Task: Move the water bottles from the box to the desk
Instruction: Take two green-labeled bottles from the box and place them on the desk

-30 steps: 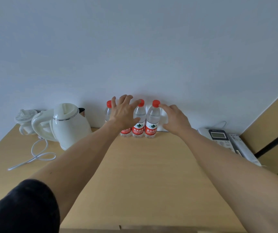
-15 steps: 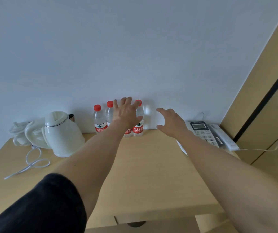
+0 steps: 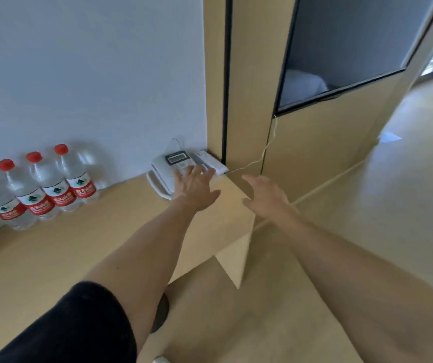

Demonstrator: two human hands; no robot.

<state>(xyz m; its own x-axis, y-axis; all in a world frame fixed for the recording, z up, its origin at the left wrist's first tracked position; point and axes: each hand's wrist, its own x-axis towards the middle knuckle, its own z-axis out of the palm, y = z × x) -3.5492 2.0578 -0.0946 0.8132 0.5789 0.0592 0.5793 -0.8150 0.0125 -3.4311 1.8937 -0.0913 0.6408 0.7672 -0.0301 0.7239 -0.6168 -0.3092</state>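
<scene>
Several clear water bottles (image 3: 42,184) with red caps and red labels stand in a row against the white wall, at the back left of the wooden desk (image 3: 53,258). My left hand (image 3: 197,187) hovers over the desk's right end, fingers spread, holding nothing. My right hand (image 3: 267,197) is past the desk's right edge, fingers loosely spread and empty. Both hands are well to the right of the bottles. No box is in view.
A white desk phone (image 3: 176,163) sits at the desk's back right corner, just beyond my left hand, with a thin cord (image 3: 265,150) running up the wooden wall panel. A dark screen (image 3: 341,48) hangs on the right. Wooden floor lies beyond the desk.
Both hands have left the bottles and swung right, past the phone toward the desk's edge. The view has turned right, so the kettle is out of sight.
</scene>
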